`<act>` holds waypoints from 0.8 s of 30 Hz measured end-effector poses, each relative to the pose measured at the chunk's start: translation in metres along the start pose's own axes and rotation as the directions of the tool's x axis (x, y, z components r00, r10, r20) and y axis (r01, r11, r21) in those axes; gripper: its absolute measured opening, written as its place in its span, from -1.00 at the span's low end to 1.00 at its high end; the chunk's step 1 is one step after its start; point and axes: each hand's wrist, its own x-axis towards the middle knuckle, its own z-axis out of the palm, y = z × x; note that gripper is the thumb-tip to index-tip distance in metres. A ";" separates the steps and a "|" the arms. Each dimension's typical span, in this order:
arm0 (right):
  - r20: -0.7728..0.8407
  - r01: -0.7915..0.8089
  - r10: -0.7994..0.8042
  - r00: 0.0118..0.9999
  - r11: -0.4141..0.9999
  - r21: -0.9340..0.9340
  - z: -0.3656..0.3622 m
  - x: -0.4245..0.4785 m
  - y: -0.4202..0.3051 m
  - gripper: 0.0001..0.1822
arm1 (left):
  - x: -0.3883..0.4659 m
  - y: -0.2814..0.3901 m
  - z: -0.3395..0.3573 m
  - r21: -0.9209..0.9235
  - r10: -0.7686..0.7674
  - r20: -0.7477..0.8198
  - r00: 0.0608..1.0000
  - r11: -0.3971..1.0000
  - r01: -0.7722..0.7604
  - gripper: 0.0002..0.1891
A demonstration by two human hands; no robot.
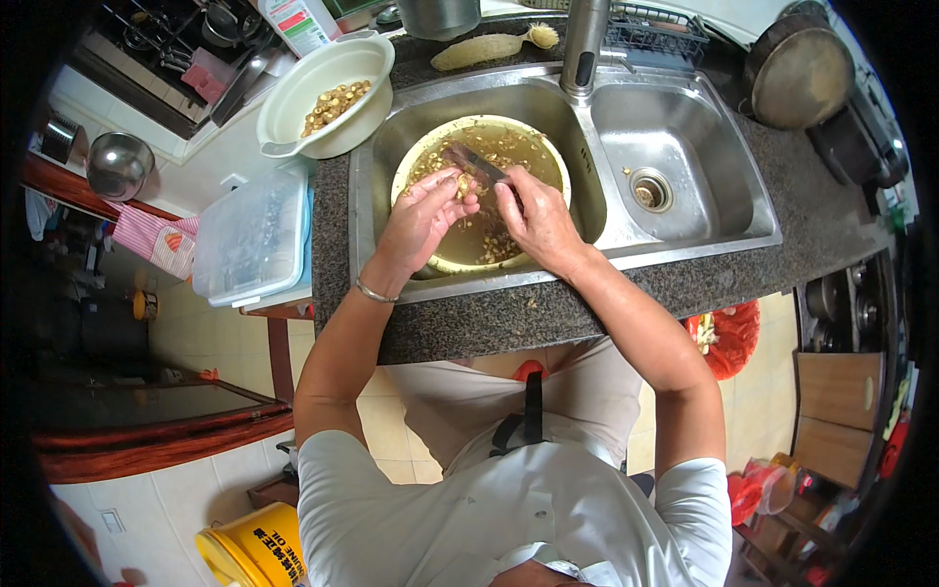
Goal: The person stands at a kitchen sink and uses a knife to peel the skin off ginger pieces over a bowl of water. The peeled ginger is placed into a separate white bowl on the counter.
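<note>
My left hand (425,213) pinches a small yellow-brown piece of food (463,185), perhaps a root or bulb, between thumb and fingers. In my right hand (539,216) is a knife (480,163), its broad dark blade pointing up and left, just beyond the piece. Both hands are above a pale yellow basin (408,161) that sits in the larger sink bowl (590,194). Cloudy brownish water fills the basin, with many small pieces and peel scraps (499,249) floating in it. Whether the blade touches the held piece cannot be made out.
A pale green colander-like bowl (286,95) holding similar pieces stands left of the sink. Behind are a brush (491,50) and a faucet (583,51). The smaller sink bowl (689,132) is on the right. A red-lined bin (737,341) stands on the floor.
</note>
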 end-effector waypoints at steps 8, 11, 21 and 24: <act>0.001 0.034 -0.034 0.999 0.997 -0.074 0.004 -0.001 0.003 -0.88 | -0.003 -0.007 0.012 0.222 0.107 -0.157 0.982 0.972 -0.070 -0.56; 0.036 -0.033 0.034 0.999 0.999 -0.019 0.006 -0.004 0.001 -0.88 | -0.002 -0.013 0.014 0.321 0.181 -0.191 0.965 0.940 -0.113 -0.60; 0.151 -0.187 0.163 0.975 0.968 0.166 -0.001 -0.002 -0.009 -0.85 | -0.007 -0.001 0.009 0.220 0.032 -0.040 0.999 0.975 -0.022 -0.77; 0.175 -0.185 0.155 0.972 0.968 0.170 -0.002 -0.003 -0.007 -0.85 | -0.008 0.004 0.008 0.159 -0.036 0.007 0.999 0.987 0.034 -0.80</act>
